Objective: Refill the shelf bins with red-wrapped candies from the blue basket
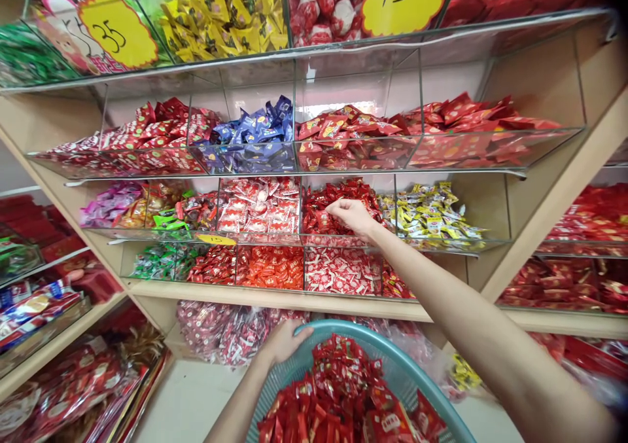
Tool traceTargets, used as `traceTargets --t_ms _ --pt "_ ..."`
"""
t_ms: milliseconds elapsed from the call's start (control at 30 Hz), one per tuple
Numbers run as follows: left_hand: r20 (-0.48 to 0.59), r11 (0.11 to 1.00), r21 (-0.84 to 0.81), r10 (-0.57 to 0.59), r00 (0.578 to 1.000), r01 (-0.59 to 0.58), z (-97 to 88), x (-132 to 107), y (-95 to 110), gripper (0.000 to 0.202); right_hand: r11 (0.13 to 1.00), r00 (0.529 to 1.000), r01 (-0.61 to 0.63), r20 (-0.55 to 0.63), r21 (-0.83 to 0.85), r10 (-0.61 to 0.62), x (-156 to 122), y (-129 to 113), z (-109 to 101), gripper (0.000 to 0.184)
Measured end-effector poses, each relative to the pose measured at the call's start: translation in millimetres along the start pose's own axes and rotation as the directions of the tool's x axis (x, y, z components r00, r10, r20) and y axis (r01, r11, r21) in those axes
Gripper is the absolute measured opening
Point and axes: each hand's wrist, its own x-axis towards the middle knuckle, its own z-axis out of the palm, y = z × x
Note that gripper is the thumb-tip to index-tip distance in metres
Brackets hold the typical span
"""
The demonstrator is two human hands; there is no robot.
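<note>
Spill risk at basket

Near: L hand (pixel 284 341) curled over far rim of basket (pixel 392 358), heaped w/ red sweets (pixel 343 390). Far, centre: R hand (pixel 352 215) palm down in bin (pixel 338 239) of like sweets, fingers bent into pile; can't tell if pinching any. Likely trouble: one-handed hold tipping, heap sliding out; or sweets dropped btwn bin & basket.

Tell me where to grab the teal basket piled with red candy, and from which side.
Take the teal basket by its thick rim, coming from outside, as the left hand does with its fingers hooked over the far-left edge. The red candy packets heap up inside, so the middle offers no hold, and the rounded mesh wall would likely slip.
</note>
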Motion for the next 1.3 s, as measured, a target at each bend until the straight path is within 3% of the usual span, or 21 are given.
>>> traceTargets --t_ms 167,300,367,467,567,667,833,1000,1100,1200,1300 --pt "0.012 1.000 -0.013 0.011 1.000 -0.011 2.0 2.1 -3.4 0.058 0.997 0.999 -0.001 -0.040 0.081 0.004 -32.1 -20.9 -15.8 0.024" --pt "0.012 1.000 -0.022 0.007 1.000 -0.007 3.8 3.5 -5.1 0.059 0.999 0.993 -0.038 0.112 0.024 0.035 -80.6 -26.2 -19.0 0.023" --pt "0.003 1.000 -0.031 0.001 1.000 -0.001 4.2 3.5 -4.6 0.059 0.995 0.958 -0.092 0.270 -0.043 0.100 -109.3 -13.2 -17.2 0.022" --pt "-0.004 0.999 -0.046 0.003 1.000 -0.003 4.0 3.0 -2.6 0.057 0.978 0.866 -0.175 0.453 -0.117 0.209 -151.0 24.9 -13.1 0.022" --pt "-0.006 0.999 -0.037 0.013 1.000 -0.013 2.9 2.2 -0.3 0.056 0.954 0.806 -0.237 0.512 -0.183 0.298 -182.2 64.9 -11.9 0.021" --pt "-0.002 0.999 -0.027 0.028 1.000 -0.028 1.8 1.4 1.1 0.058 0.923 0.752 -0.252 0.542 -0.291 0.376 -197.6 87.6 -15.3 0.018" --pt "-0.004 1.000 -0.004 0.027 1.000 -0.027 1.3 1.0 2.8 0.059 0.873 0.690 -0.183 0.574 -0.451 0.441 -201.8 98.5 -20.5 0.012" --pt "-0.002 0.999 -0.029 0.021 1.000 -0.021 0.3 0.0 5.3 0.056 0.842 0.678 -0.069 0.594 -0.534 0.433 -195.5 96.1 -19.7 0.021" --pt "0.002 0.999 -0.030 0.018 1.000 -0.018 0.4 0.0 4.0 0.057 0.887 0.707 0.040 0.641 -0.460 0.300 -173.4 66.5 -21.1 0.033" --pt "-0.006 0.999 -0.037 0.030 1.000 -0.030 1.8 1.4 0.6 0.058 0.905 0.752 0.170 0.645 -0.389 0.136 -134.1 16.4 -23.3 0.036" --pt "-0.007 0.998 -0.050 0.045 0.999 -0.045 3.4 2.6 -1.9 0.057 0.890 0.842 0.256 0.539 -0.377 -0.014 -86.2 -25.6 -24.9 0.028"
